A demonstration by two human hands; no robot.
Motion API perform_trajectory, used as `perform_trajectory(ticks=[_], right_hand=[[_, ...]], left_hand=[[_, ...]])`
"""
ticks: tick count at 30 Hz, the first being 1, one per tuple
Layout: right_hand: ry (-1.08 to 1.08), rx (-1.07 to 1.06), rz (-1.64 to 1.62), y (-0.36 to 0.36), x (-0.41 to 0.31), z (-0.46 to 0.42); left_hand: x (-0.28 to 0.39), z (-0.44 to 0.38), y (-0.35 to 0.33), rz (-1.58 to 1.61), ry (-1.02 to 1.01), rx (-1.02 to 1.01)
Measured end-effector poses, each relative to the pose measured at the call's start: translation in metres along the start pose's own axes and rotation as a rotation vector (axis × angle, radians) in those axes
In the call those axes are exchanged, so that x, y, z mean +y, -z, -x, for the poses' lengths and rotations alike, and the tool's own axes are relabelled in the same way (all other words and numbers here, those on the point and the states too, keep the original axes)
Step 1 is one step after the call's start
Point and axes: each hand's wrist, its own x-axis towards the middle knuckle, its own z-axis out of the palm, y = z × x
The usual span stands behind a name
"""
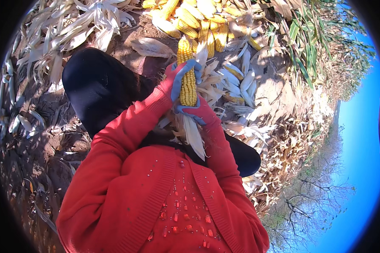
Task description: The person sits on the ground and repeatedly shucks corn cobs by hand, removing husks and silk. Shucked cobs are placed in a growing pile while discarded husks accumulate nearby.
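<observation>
Both my hands wear red gloves with grey-coated palms and fingers. My left hand (pixel 177 83) wraps around the middle of a yellow corn cob (pixel 188 90), which has its bare kernels facing up and its tip pointing away from me. At the cob's base, my right hand (pixel 203 111) is closed around the lower end, and dry pale husk (pixel 193 136) hangs below it towards my lap. Just beyond the cob's tip lies a pile of husked yellow cobs (pixel 186 23). To the right of my hands, cobs still in pale husks (pixel 237 77) lie on loose husk leaves.
Dry husks and stalks (pixel 79 28) are heaped at the upper left. Green leafy stalks (pixel 304 50) stand at the upper right. Brown soil (pixel 272 91) and scattered husks (pixel 288 148) lie at the right. My bent knee (pixel 91 82) in dark trousers is left of my hands.
</observation>
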Motion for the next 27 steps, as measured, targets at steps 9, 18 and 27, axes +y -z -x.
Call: perform_trajectory(ticks=[9,18,27], right_hand=[[0.211,0.344,0.548,0.011,0.045,-0.002],[0.252,0.560,0.196,-0.019,0.040,-0.004],[-0.166,0.327,-0.173,-0.042,0.046,0.012]], left_hand=[[-0.014,-0.022,0.013,0.073,0.016,0.106],[-0.033,-0.011,0.005,-0.008,-0.067,0.052],[-0.025,-0.004,0.010,-0.332,0.032,-0.224]])
